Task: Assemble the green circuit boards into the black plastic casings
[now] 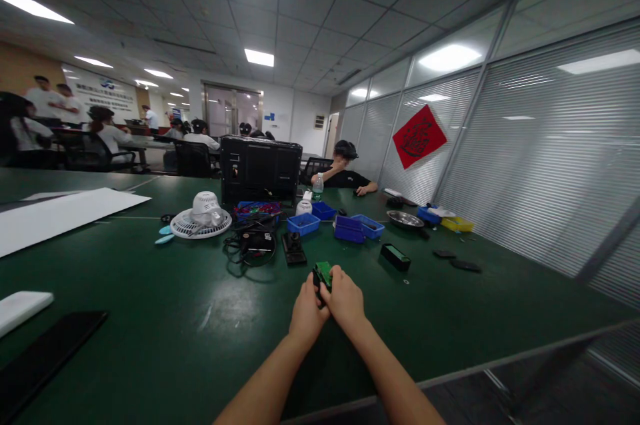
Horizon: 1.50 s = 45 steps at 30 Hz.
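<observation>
Between my two hands, just above the green tabletop (210, 345), is a green circuit board (324, 271) with a dark part under it. My left hand (307, 312) is closed round its left side. From the right, my right hand (345, 296) grips it, fingers over the board's edge and thumb near the front. The lower part of what I hold is hidden by my fingers. To the right lies a black open case (396, 256) with a green panel inside. A black stand-like device (293, 249) sits just beyond my hands.
Several blue trays (303, 224), a tangle of black cables (250, 245), a white fan (203, 217) and a metal bowl (405, 219) lie farther back. A black monitor-like housing (261, 170) stands behind them. A person (345, 172) sits at the far side.
</observation>
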Each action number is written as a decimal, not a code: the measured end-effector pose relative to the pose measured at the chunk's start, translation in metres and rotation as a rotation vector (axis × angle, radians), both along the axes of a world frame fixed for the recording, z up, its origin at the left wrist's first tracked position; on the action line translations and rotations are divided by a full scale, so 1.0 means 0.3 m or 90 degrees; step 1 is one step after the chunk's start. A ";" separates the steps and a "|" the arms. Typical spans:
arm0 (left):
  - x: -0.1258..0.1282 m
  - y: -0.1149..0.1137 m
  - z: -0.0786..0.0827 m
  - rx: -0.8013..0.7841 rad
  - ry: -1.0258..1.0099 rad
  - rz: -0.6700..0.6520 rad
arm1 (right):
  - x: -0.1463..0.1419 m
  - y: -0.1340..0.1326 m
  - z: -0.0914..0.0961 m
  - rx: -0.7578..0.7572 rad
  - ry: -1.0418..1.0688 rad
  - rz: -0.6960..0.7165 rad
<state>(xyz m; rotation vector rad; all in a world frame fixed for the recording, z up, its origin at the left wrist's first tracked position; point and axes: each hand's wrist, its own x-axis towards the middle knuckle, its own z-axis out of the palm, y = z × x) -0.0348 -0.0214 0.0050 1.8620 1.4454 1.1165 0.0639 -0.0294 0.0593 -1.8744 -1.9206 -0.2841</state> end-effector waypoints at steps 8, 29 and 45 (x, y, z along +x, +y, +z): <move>-0.011 -0.013 0.026 -0.006 0.075 -0.031 | 0.002 0.008 -0.024 0.050 0.013 0.011; -0.012 -0.019 0.042 0.002 0.087 -0.029 | 0.005 -0.016 -0.022 0.048 -0.050 0.015; -0.013 -0.020 0.039 -0.019 0.086 -0.015 | 0.089 0.020 -0.095 -0.100 0.328 0.098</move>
